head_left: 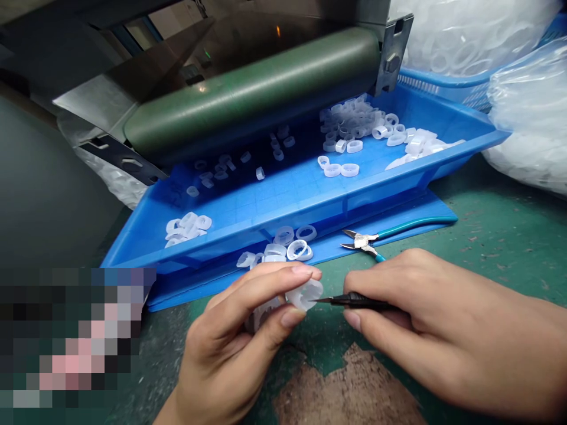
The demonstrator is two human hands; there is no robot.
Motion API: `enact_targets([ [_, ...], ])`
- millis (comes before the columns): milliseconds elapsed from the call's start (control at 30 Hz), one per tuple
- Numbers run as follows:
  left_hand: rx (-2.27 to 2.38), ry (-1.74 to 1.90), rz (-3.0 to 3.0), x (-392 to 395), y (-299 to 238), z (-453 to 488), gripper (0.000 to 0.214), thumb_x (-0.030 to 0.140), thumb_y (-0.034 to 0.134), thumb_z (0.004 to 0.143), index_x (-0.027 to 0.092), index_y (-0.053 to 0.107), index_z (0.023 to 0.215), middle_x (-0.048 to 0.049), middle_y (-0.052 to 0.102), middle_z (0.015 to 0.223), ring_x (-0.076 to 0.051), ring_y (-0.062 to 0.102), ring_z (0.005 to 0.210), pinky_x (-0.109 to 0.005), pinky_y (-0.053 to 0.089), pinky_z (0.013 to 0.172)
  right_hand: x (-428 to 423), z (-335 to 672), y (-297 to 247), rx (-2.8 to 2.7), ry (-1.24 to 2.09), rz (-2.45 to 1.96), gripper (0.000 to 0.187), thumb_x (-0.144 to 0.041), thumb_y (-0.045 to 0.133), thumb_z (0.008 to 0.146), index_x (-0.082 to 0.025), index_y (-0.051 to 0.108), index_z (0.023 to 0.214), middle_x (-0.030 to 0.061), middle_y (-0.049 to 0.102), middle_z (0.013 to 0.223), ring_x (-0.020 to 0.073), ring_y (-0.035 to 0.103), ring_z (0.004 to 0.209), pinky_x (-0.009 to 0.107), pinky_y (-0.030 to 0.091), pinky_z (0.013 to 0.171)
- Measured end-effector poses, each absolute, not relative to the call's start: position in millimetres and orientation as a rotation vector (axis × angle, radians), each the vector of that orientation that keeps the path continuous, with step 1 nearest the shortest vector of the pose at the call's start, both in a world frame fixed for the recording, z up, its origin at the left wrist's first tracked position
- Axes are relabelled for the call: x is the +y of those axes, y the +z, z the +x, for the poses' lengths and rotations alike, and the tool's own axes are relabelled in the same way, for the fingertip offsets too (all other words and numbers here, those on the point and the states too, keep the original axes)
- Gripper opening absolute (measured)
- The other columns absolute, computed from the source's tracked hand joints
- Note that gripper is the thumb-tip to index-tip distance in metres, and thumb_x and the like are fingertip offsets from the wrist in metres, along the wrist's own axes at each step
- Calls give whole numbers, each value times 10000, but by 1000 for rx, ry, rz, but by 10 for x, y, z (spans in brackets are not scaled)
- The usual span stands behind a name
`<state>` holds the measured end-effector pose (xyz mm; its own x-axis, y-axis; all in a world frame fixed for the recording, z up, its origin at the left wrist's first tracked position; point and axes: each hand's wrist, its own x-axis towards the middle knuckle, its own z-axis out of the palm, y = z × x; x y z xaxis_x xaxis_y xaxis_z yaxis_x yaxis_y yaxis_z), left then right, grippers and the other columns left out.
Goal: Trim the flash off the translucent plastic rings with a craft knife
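Note:
Between the thumb and fingers of my left hand (239, 330) is a translucent white plastic ring (305, 293). More such rings show partly in the palm behind the thumb. My right hand (425, 324) is closed round a thin black tool (367, 301) with a narrow dark tip, which reaches the ring's right edge; whether it is a knife or tweezers I cannot tell. Just beyond my left hand, several loose rings (300, 250) lie on a blue sheet (328, 257). Side cutters (363, 242) with teal handles lie open beyond my right hand.
A blue tray (266, 227) holds scattered white rings and a heap (354, 118) at its back right. Over it hangs a green conveyor roller (261, 88) with metal brackets. Clear plastic bags (531, 118) of white parts stand at right. The green tabletop (500, 242) has a worn brown patch.

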<state>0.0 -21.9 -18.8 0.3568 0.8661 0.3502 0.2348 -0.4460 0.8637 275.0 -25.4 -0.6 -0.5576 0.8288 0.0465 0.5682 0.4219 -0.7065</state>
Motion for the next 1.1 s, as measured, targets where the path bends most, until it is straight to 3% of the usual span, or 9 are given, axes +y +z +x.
enact_targets([
  [233,1040,1112,1888,-177,-177,-47,356,396,853,1196,602,859,1486,177,944,1373,-67,878,1273,-112,647,1147,-268,2758,-29,-2287,980,-1127,269,-202,612,1084,-275,802,907,22,820,762,227,764,664,388,318,518],
  [400,1067,1120,1854,-179,-181,-25,313,415,888,1167,577,901,1434,121,964,1334,-94,880,1270,-110,651,1148,-251,2761,38,-2224,1070,-1174,265,-278,618,1092,-278,806,906,45,841,781,249,792,707,379,336,520],
  [467,1073,1131,1691,-164,-157,0,274,423,933,1128,547,937,1372,89,974,1259,-85,889,1032,-84,702,959,-238,2754,67,-2185,1088,-1231,267,-305,613,1081,-276,801,893,46,835,765,257,796,703,379,344,526],
  [567,993,1167,1198,-91,-60,3,277,429,1009,1039,435,968,1313,47,944,1113,-37,659,571,-66,616,505,-213,2731,98,-2136,1090,-1263,295,-314,571,1068,-274,780,863,47,850,773,264,787,683,387,388,565],
  [667,938,1178,809,7,63,-41,464,392,1116,810,209,965,1209,-33,890,1042,-115,702,625,-141,598,368,-183,2706,112,-2112,1075,-1280,316,-295,538,1064,-276,728,813,57,906,861,276,818,732,402,394,595],
  [800,1023,1252,650,63,150,-59,414,300,1156,653,159,887,935,-30,831,949,-126,718,628,-161,612,368,-132,2687,135,-2101,1028,-1316,343,-300,506,1088,-280,692,801,26,878,808,259,783,703,406,395,623],
  [933,1128,1289,629,57,157,10,480,276,1174,579,196,836,911,14,767,882,-98,692,607,-126,565,371,-104,2686,137,-2084,1071,-1352,342,-326,518,1108,-272,712,831,13,850,788,249,754,694,396,380,616],
  [1100,1358,1222,995,53,79,46,423,439,1076,739,243,718,852,45,651,770,-108,649,598,-112,457,377,-123,2681,59,-1993,1070,-1349,292,-292,573,1119,-252,764,903,42,883,868,248,755,728,366,416,620],
])
